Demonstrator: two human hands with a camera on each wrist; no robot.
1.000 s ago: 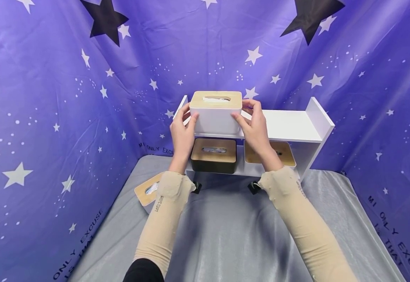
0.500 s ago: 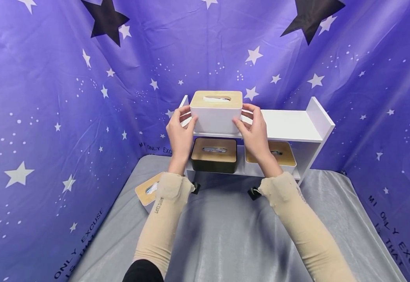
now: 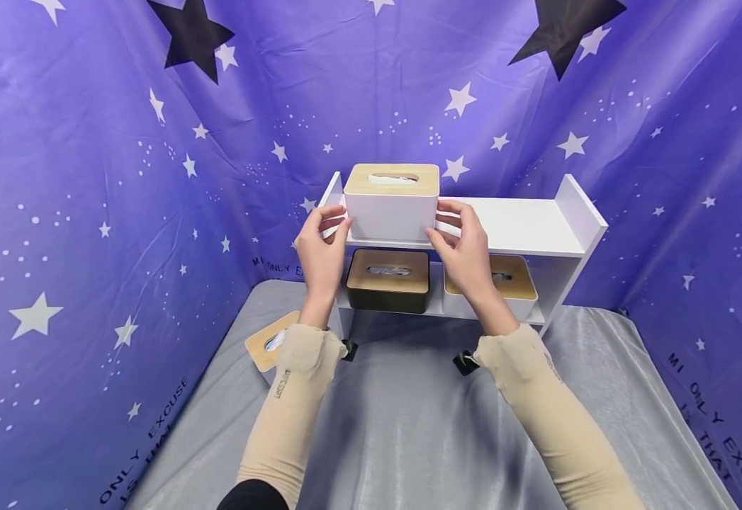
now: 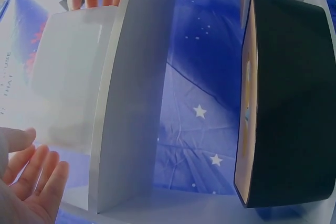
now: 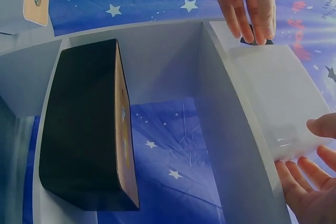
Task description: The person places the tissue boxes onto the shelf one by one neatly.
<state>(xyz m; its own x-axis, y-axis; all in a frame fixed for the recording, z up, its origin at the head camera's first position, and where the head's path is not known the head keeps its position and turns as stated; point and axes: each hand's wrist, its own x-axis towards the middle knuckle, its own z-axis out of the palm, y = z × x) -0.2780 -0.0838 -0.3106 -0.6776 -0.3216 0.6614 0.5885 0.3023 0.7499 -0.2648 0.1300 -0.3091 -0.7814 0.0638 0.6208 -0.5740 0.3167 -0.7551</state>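
A white tissue box (image 3: 391, 216) with a pale wooden lid stands upright near the left end of the upper shelf (image 3: 524, 223). My left hand (image 3: 321, 251) is at its left side, thumb and fingers spread apart; in the left wrist view a small gap shows between most of those fingers and the box (image 4: 73, 82). On the opposite side my right hand (image 3: 465, 251) has its fingers loosely extended, with the thumb by the box's front right edge. The right wrist view shows my right fingers (image 5: 302, 177) beside the white wall; whether they touch it I cannot tell.
Below, a dark green tissue box (image 3: 388, 283) sits on the lower shelf, with a white one (image 3: 517, 283) to its right. Another wooden-lidded tissue box (image 3: 271, 343) lies angled on the grey cloth (image 3: 409, 425), left of the shelf unit. Starry purple curtains (image 3: 122, 142) surround everything.
Both hands have slid lower and spread apart from the white tissue box, loosening their hold on its sides. The box has hardly moved on the upper shelf.
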